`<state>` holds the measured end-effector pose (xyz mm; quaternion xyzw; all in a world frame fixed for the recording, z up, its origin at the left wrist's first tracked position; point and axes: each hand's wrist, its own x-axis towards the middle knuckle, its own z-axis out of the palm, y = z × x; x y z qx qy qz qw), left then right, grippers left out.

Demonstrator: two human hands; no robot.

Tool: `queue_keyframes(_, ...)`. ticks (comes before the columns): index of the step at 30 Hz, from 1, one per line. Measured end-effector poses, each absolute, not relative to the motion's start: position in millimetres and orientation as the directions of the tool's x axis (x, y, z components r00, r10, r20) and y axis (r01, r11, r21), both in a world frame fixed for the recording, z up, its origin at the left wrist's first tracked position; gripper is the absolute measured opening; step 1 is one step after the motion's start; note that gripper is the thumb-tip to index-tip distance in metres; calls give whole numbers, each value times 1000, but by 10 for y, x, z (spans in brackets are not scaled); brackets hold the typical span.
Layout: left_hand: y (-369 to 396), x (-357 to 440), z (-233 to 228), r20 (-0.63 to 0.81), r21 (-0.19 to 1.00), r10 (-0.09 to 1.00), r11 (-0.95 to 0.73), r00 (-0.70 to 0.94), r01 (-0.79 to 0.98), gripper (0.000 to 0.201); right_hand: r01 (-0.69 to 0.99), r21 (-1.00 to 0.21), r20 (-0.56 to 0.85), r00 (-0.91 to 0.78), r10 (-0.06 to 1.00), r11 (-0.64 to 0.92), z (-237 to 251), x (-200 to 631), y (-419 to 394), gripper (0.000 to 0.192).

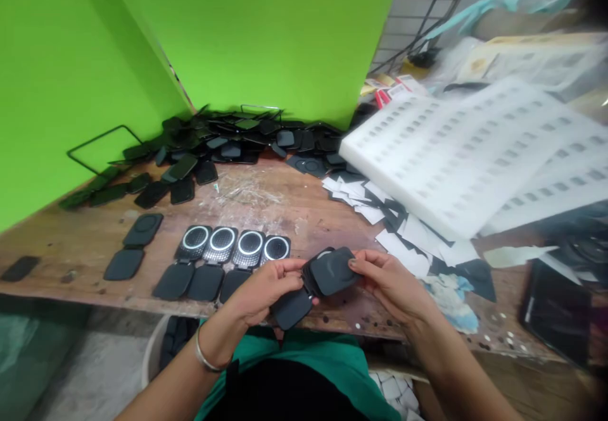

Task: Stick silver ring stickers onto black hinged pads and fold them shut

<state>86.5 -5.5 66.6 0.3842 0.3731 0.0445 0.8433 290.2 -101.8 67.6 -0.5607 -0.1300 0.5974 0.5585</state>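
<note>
My left hand (261, 291) is closed on a black folding wireless charger (291, 310), two square pads joined by a hinge. Its upper pad is mostly covered by a thin black square piece (336, 273), which my right hand (392, 285) pinches between thumb and fingers at its right edge. A sliver of a white ring shows behind that piece. To the left, several similar chargers (223, 244) lie unfolded in a row, white rings facing up on their textured upper pads. Farther left lies another unfolded charger (144, 229) whose upper pad is plain black.
A long heap of black chargers (228, 136) runs along the green wall (266, 35). White foam trays (437, 155) stand at right above scattered white paper pieces (403, 250). A crumpled cloth (453, 301) and a dark glossy panel (555, 310) lie near the right front edge.
</note>
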Motion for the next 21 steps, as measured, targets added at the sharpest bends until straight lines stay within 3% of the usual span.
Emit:
queue_keyframes(9, -21, 730, 664, -522, 705, 288, 676, 803, 216, 44, -463, -792, -527, 187, 829, -398, 739, 2766, -974, 38)
queue_keyframes(21, -27, 688, 644, -518, 701, 313, 689, 796, 185, 43, -392, -829, -498, 191, 846, -399, 685, 2707, -956, 36)
